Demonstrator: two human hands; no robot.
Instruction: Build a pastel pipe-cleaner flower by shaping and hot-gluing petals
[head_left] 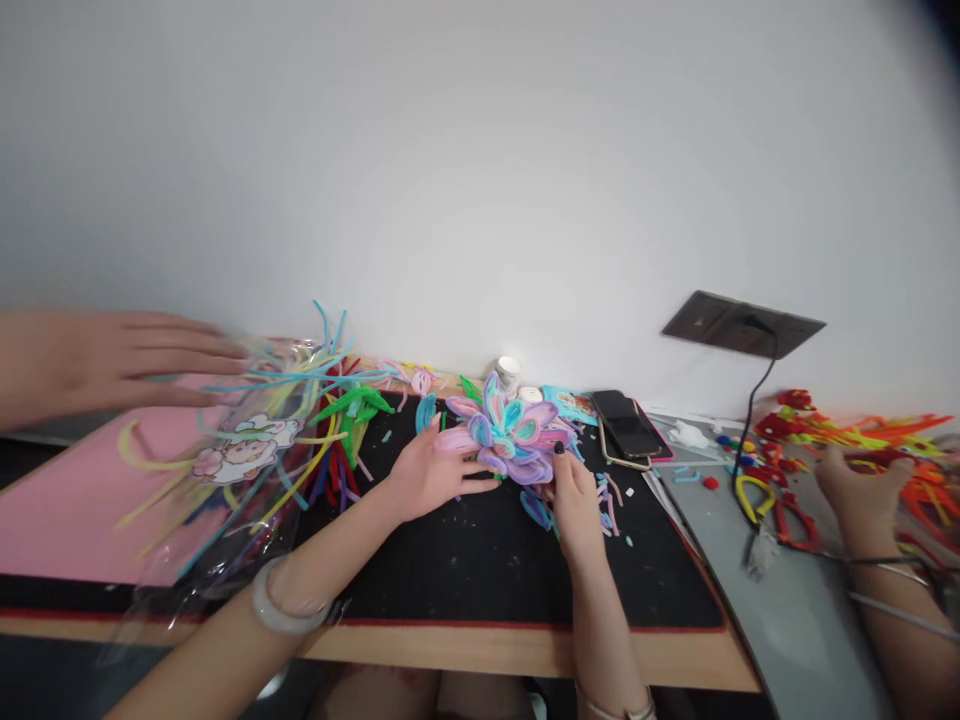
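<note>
A pipe-cleaner flower (510,430) with looped purple, pink and turquoise petals is held up over the black mat (480,560). My right hand (576,495) pinches its right side between thumb and fingers. Against the petals on the left rests my left hand (431,475), palm turned up and fingers spread. What lies under the flower is mostly hidden. Loose purple and blue pipe-cleaner pieces (609,500) are scattered just right of my right hand.
At left, a co-worker's hand (120,360) reaches over a clear bag of pipe cleaners (247,450) and a pink sheet (82,480). Phones (626,425) and a white cup (507,372) stand behind. Rightward are pliers (795,522), a cable (752,405) and another person's hand (862,495).
</note>
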